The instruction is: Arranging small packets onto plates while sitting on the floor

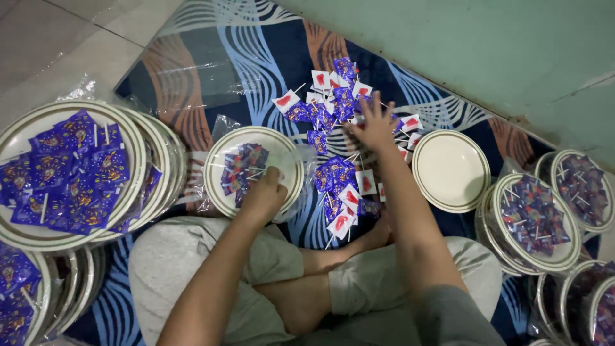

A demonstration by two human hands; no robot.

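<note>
blue and red-white lollipop wrappers (337,160), mat centre

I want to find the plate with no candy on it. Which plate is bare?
The cream plate with the gold rim, just right of the loose candy pile by the right hand. Every other plate holds wrapped candies; this one holds nothing.

Two hands in view: left hand (264,192), right hand (373,125). One patterned mat (256,57) on the floor. One empty cream plate (450,170) at right. One plate with a few lollipops (253,168) at centre. One loose heap of wrapped lollipops (339,141), too many and too overlapped to count. Left: one filled plate (64,173) topping a stack, further stacked plates near left, number unclear. Right: at least four wrapped, filled plates (532,221).
</note>
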